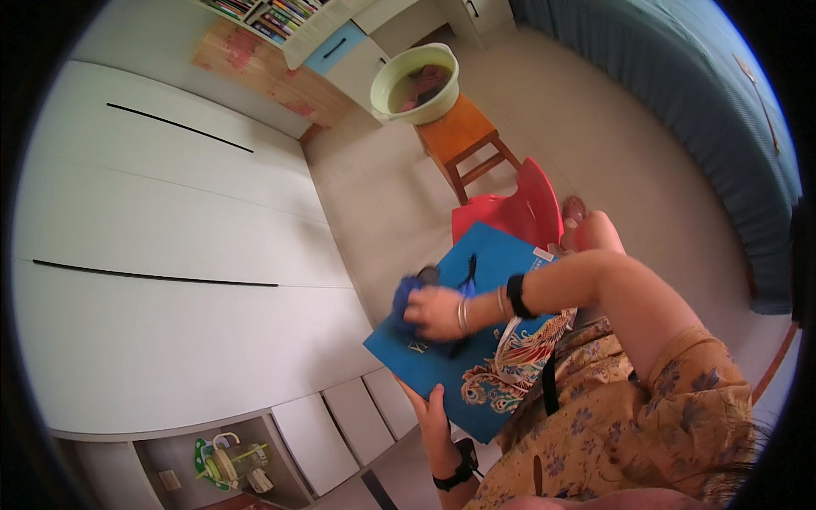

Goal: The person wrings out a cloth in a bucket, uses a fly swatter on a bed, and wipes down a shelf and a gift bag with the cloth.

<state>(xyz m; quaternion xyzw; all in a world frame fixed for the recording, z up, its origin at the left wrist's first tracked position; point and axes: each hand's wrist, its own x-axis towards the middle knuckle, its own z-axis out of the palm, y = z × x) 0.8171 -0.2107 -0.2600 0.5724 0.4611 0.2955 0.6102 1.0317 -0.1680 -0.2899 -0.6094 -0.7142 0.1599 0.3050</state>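
Note:
A blue paper gift bag (446,389) lies flat in front of me, close to my lap, with a colourful bird pattern, writing and white cord handles (508,347). My left hand (428,408) grips its lower left edge, thumb on top. Above the bag's far left part, my right hand (440,312) holds a bunched dark blue item (403,303), apparently cloth; motion blur hides its detail. A small tool with black and blue parts (471,274) lies on the bag just beyond my right wrist. Beside the blue item shows a dark round object (428,275), too blurred to name.
A red plastic chair (510,213) stands just beyond the bag. Behind it, a wooden stool (459,131) bears a pale green basin (414,115) with cloth in liquid. White cabinets (191,210) line the left; a bed with a blue cover (688,108) is at right.

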